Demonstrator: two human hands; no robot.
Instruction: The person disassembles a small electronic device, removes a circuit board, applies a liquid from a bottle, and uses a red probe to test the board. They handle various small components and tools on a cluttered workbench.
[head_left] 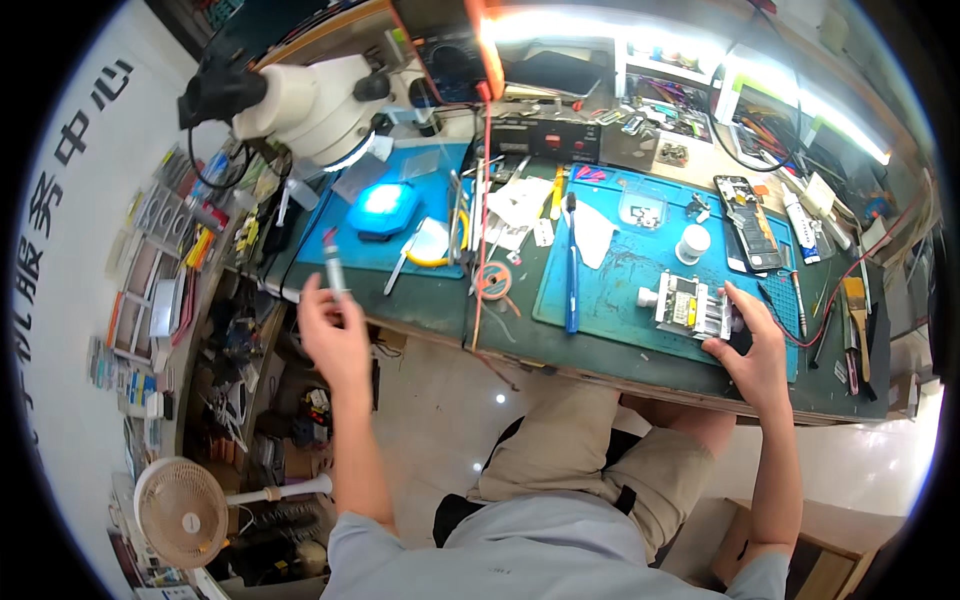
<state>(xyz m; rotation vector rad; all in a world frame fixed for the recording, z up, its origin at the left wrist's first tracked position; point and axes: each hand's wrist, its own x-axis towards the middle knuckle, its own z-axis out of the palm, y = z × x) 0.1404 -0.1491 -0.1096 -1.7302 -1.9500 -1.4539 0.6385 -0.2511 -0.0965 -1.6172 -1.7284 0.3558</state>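
My left hand [332,325] holds a slim, pale syringe-like tube [334,262] upright, slightly blurred, just off the front edge of the left blue mat [325,210]. My right hand [753,345] grips the right side of a silver metal clamp fixture [685,305] with a small part in it, on the right blue mat [560,300]. Behind the fixture stand a white jar [692,244] and an opened phone [748,222]. A blue toothbrush-like brush [571,262] lies to the fixture's left.
A white microscope [295,110] stands at back left over a glowing blue pad [383,208]. An orange wire roll [494,281], loose tools and a wooden brush [858,320] lie on the bench. Shelves of small parts [165,250] line the left; a fan [180,510] sits low left.
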